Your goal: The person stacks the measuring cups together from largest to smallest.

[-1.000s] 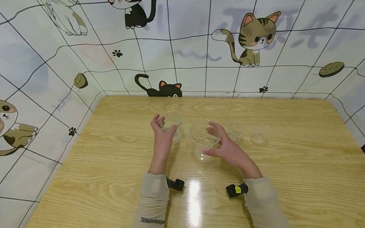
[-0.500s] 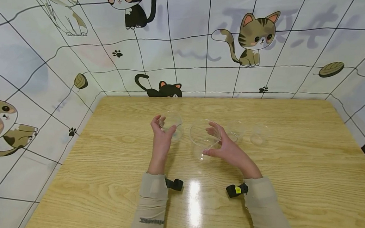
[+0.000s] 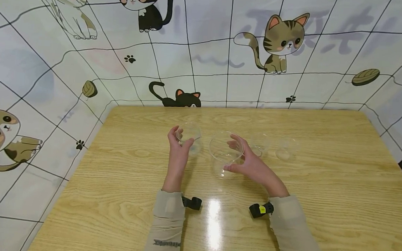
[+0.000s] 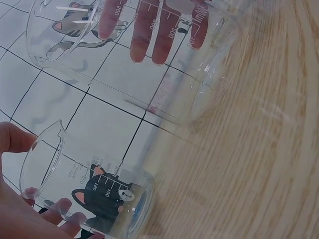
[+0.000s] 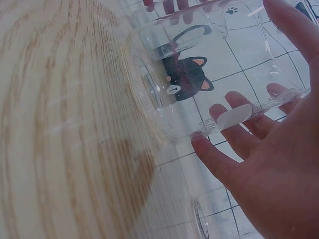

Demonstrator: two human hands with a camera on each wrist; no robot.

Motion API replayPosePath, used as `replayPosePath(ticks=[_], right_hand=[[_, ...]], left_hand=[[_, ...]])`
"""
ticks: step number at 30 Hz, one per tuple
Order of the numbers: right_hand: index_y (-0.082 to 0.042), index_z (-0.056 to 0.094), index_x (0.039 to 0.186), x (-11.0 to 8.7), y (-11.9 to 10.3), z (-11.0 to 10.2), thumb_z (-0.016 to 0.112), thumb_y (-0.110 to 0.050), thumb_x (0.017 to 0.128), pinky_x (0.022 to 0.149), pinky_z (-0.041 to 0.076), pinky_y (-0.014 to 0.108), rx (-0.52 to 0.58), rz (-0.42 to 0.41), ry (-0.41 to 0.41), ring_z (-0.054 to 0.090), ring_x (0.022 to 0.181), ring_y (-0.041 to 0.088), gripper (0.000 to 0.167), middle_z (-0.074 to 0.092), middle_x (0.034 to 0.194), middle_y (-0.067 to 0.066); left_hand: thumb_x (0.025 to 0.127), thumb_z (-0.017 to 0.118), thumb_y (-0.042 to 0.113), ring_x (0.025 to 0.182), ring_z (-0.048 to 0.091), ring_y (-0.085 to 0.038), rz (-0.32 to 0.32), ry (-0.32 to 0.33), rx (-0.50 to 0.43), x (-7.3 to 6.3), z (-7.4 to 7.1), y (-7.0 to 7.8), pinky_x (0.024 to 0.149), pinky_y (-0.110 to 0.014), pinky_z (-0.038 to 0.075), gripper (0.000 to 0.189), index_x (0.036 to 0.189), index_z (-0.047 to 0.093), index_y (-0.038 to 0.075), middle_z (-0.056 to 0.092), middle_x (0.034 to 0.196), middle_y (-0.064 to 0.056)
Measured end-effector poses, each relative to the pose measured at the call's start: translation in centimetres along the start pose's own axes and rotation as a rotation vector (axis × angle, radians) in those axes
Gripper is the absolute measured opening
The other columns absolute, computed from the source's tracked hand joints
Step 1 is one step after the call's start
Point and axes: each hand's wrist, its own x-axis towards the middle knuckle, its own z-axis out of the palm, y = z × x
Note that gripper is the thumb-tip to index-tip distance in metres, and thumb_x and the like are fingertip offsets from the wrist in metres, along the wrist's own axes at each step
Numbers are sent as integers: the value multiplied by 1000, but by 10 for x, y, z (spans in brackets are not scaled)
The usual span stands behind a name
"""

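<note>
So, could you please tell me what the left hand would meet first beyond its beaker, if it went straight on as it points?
Beyond the beaker, the left hand would probably reach the cat-patterned backdrop; the way across the table looks free, though depth is unclear.

Bright, even light fills the head view; a white glare streak (image 3: 214, 225) lies on the near worktop (image 3: 235, 236). Both wrist views look dimmer and hazier, with soft detail and small highlights on the larger beaker (image 4: 124, 87).

Four vessels (image 3: 190, 133) (image 3: 223, 152) (image 3: 258, 149) (image 3: 285, 151), two hands (image 3: 179, 149) (image 3: 250, 163)
</note>
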Motion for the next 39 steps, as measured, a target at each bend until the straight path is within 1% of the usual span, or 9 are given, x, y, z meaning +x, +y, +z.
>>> replayPosePath(ticks=[5, 11, 14, 17, 22, 27, 30, 34, 39], right_hand=[[-20, 8, 143, 2, 8, 0, 71, -22, 76, 100, 20, 53, 8, -7, -1, 22, 131, 26, 91, 25, 142, 10], [-32, 9, 141, 9, 30, 0, 72, -31, 74, 100, 21, 52, -14, -23, 14, 23, 130, 19, 92, 27, 141, 1], [-32, 10, 141, 11, 34, 0, 73, -32, 74, 99, 22, 52, -13, -31, 23, 24, 130, 18, 92, 28, 141, 0], [-31, 10, 141, 10, 31, 1, 73, -30, 74, 100, 22, 52, -13, -26, 25, 24, 130, 18, 92, 28, 141, 0], [-24, 10, 142, 4, 13, 1, 71, -22, 76, 100, 20, 53, 8, -14, 12, 22, 131, 23, 90, 26, 142, 8], [-20, 10, 143, 0, 0, 1, 71, -21, 76, 100, 21, 52, 2, 2, 6, 23, 130, 27, 90, 25, 142, 11], [-18, 9, 143, 0, -1, 2, 71, -23, 76, 100, 22, 51, -2, 3, 2, 23, 130, 28, 91, 24, 142, 12], [-18, 9, 143, 0, 0, 2, 71, -26, 76, 100, 21, 52, -5, 3, 4, 22, 130, 27, 91, 25, 142, 11], [-21, 10, 142, 0, 0, 2, 72, -27, 76, 100, 22, 52, -9, 2, 11, 23, 130, 26, 91, 26, 142, 10]], left_hand=[[85, 56, 24, 129, 19, -15, -12, -2, 0, 0, 1, 0, 99, -45, 23, 63, 135, 18, 30, 27, 135, 11], [86, 53, 22, 129, 20, -19, -4, -6, 4, -1, 1, -1, 98, -47, 24, 62, 136, 18, 31, 25, 139, 8], [86, 52, 21, 130, 20, -21, -9, -18, 0, -1, 0, 1, 98, -46, 25, 62, 137, 18, 30, 25, 140, 6], [88, 51, 16, 131, 19, -21, -9, -30, -8, -4, -1, 7, 99, -45, 24, 62, 139, 18, 26, 24, 141, 4], [88, 48, 13, 132, 16, -23, 15, -43, 17, -12, 1, 19, 99, -45, 25, 62, 141, 17, 21, 22, 143, 0], [88, 47, 14, 131, 16, -23, 19, -45, 46, -15, 1, 24, 98, -45, 26, 61, 141, 17, 22, 22, 143, 1], [88, 48, 15, 131, 17, -23, 16, -40, 55, -13, -1, 22, 98, -45, 26, 62, 142, 17, 21, 22, 143, 3], [89, 50, 19, 131, 17, -23, 16, -44, 45, -7, -3, 10, 98, -47, 25, 62, 142, 17, 23, 21, 144, 5], [85, 57, 39, 132, 15, -19, 25, -32, 56, -1, -3, -1, 101, -45, 21, 68, 140, 19, 31, 19, 144, 6]])
